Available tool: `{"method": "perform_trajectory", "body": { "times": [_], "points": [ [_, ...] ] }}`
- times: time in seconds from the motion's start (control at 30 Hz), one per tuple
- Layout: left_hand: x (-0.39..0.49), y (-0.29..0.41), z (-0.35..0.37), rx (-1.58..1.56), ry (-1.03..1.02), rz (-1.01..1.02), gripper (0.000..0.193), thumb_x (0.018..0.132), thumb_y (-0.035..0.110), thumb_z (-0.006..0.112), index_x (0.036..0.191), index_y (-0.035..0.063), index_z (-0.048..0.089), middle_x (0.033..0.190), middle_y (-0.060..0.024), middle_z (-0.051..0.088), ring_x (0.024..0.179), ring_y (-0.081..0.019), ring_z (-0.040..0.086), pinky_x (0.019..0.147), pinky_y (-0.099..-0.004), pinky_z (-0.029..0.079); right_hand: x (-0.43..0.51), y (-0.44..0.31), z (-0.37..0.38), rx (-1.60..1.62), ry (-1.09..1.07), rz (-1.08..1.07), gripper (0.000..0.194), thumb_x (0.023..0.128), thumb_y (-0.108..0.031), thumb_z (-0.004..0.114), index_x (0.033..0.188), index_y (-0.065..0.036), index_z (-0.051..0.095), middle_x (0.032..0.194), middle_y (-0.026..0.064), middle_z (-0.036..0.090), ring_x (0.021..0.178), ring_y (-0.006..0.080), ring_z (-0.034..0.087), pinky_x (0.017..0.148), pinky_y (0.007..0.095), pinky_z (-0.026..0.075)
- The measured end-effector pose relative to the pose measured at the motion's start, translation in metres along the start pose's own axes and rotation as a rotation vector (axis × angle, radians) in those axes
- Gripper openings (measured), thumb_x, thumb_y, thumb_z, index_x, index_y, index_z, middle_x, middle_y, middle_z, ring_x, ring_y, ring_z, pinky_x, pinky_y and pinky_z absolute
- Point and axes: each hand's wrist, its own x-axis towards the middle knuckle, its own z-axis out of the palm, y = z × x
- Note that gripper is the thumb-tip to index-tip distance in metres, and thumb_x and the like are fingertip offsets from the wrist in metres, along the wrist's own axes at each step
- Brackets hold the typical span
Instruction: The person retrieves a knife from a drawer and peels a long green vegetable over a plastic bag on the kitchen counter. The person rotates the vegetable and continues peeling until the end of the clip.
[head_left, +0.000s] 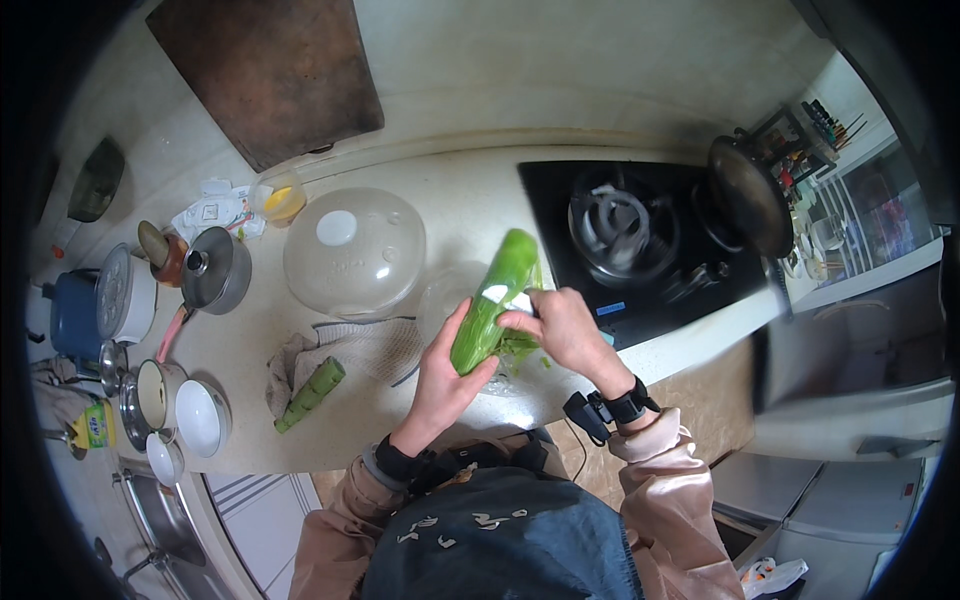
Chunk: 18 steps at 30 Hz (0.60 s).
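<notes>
My left hand (448, 380) grips the lower end of a thick green vegetable stem (480, 334), which is tilted with its top away from me. My right hand (559, 330) is closed around a peeler (510, 298) with a white head lying against the stem's side; its handle is mostly hidden by my fingers. Green peelings (519, 346) hang and lie beneath, over a clear bowl (442, 292). A shorter green stem piece (311, 394) rests on a grey cloth (289, 364) to the left.
A large translucent lid (355, 255) stands behind the cloth. On the right are a black gas hob (551, 195) and a wok (750, 196). A lidded saucepan (225, 277), a white bowl (202, 418) and other pots stand at the left, near the sink (169, 517).
</notes>
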Motion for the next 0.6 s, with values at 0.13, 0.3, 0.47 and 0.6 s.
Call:
{"method": "perform_trajectory", "body": {
  "times": [0.13,0.3,0.47,0.6],
  "points": [
    [0.003,0.003,0.001,-0.117,0.015,-0.098,0.071,0.081,0.003,0.069,0.143,-0.0057,0.035,0.121,-0.0156,0.06,0.108,-0.0175,0.059,0.093,-0.0305,0.047,-0.003,-0.011,0.003,-0.042,-0.073,-0.066,0.062,0.077,-0.056,0.071,0.075,0.006,0.062,0.056,0.0201,0.057,0.058,0.0381,0.063,0.055,0.0384,0.049],
    [0.004,0.007,0.001,-0.031,0.0,-0.017,0.073,0.08,0.001,0.069,0.144,-0.0049,0.035,0.125,-0.0166,0.058,0.111,-0.0183,0.058,0.095,-0.0306,0.046,0.006,-0.009,-0.015,-0.091,0.109,-0.061,0.069,0.063,-0.058,0.08,0.072,0.006,0.059,0.053,0.0191,0.054,0.052,0.0374,0.06,0.052,0.0381,0.048],
    [0.005,0.003,0.001,-0.027,0.013,-0.019,0.072,0.08,0.002,0.069,0.143,-0.0055,0.035,0.125,-0.017,0.058,0.112,-0.0195,0.058,0.095,-0.0309,0.046,0.005,-0.003,-0.008,-0.096,0.063,-0.071,0.066,0.07,-0.058,0.075,0.071,0.007,0.06,0.054,0.021,0.055,0.055,0.0395,0.061,0.052,0.039,0.048],
    [0.004,0.001,0.0,-0.036,0.023,-0.057,0.072,0.08,0.003,0.07,0.143,-0.0061,0.035,0.125,-0.0172,0.058,0.112,-0.0198,0.058,0.095,-0.0308,0.046,0.0,-0.003,0.002,-0.107,0.036,-0.085,0.063,0.074,-0.058,0.07,0.071,0.005,0.061,0.053,0.0196,0.056,0.056,0.0391,0.062,0.053,0.0402,0.05]
  ]
}}
